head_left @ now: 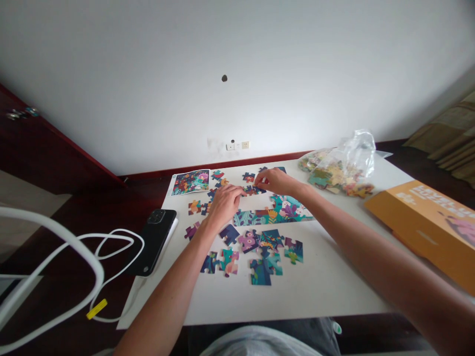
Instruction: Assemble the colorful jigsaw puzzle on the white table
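Note:
Colourful jigsaw pieces lie spread on a white sheet (326, 282). A joined strip of pieces (274, 211) with a rabbit picture runs across the middle. My left hand (222, 203) rests over pieces at the strip's left end, fingers curled down and reaching toward a small piece. My right hand (276, 180) pinches a dark piece (254, 190) just beyond the strip. Several loose pieces (260, 249) lie nearer to me. A small reference picture (190, 182) sits at the far left corner of the sheet.
A black phone (153, 241) lies at the sheet's left edge beside a white cable (111, 257) with a yellow tag. A clear bag of pieces (339, 170) stands far right. An orange puzzle box (426, 225) lies at right. Dark wood table underneath.

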Available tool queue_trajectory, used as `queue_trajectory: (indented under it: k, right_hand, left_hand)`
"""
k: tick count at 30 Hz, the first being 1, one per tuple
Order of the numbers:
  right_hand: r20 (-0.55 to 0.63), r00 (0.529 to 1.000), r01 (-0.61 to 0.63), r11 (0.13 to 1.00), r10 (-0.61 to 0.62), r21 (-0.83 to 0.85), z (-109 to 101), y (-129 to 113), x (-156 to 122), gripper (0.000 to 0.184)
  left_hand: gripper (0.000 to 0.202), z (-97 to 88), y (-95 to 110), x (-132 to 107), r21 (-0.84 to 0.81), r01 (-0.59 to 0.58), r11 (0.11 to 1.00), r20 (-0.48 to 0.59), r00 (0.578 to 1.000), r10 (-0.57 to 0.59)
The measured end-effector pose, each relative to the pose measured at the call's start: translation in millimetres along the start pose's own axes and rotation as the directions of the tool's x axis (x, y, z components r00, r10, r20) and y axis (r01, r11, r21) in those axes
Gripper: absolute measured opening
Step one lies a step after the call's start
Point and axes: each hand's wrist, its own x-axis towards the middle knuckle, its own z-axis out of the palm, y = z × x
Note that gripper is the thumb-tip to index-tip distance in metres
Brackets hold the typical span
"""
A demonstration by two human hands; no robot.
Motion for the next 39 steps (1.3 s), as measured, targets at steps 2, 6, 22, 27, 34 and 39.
queue_trajectory:
  k: [2,6,22,27,34,39]
  right_hand:
    - [0.039,0.999,0.006,1.0,-0.006,-0.003,0,0,0,0.018]
    - [0.044,0.999,0.025,0.999,-0.023,-0.043,0,0,0,0.019]
    - [0.049,0.996,0.073,0.995,-0.069,-0.073,3,4,0,0.024]
    - [0.044,0.998,0.046,0.994,-0.041,-0.104,2,-4,-2,0.024]
    - [0.051,0.998,0.041,0.994,-0.036,-0.105,3,-8,-1,0.024]
    - [0.061,0.998,0.027,0.996,-0.022,-0.09,2,-8,-1,0.023]
  left_hand:
    - [0.032,-0.7,1,-1,0.0,-0.001,1.0,0.0,1.0,0.001]
    - [0.03,-1.2,2,-2,-0.004,0.002,1.0,-0.002,1.0,-0.002]
    - [0.042,-0.5,2,-3,0.004,-0.035,0.999,0.021,0.999,0.034]
    - [0.042,-0.7,2,-3,-0.013,-0.03,0.999,0.018,0.999,0.03]
    - [0.041,-0.1,3,-3,-0.024,-0.03,0.999,0.005,1.0,0.031]
    - [0.04,2.0,1,-3,-0.014,-0.025,1.0,0.007,1.0,0.025]
